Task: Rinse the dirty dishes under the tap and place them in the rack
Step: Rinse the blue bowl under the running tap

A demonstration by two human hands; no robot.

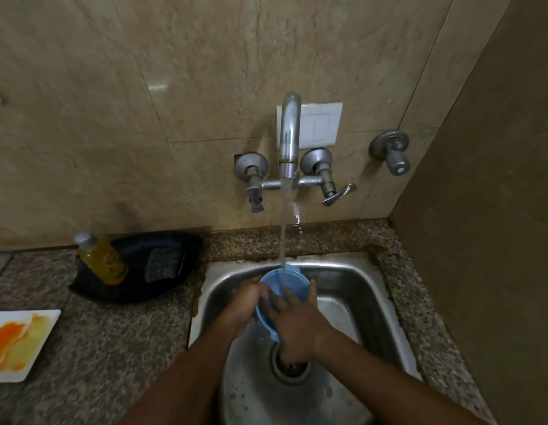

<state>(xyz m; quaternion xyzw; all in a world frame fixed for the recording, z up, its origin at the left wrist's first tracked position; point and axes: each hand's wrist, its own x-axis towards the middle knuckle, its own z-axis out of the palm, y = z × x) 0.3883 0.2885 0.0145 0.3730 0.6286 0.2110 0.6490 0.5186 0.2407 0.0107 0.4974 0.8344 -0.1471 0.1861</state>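
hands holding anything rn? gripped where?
Yes: blue bowl, under the running tap. Left hand grips its left rim and wall; right hand covers the near rim, fingers reaching inside.

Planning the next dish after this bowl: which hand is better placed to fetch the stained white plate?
Left. The white plate lies on the counter left of the sink, on the left hand's side. The right hand could keep the blue bowl under the tap.

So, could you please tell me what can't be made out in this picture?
- Rack: nowhere in the head view.
- Bowl: the left hand and right hand cover its lower part.
- Plate: left edge cuts it off.
- Bottle: label blurred, unreadable.
- Sink: arms hide its near part.
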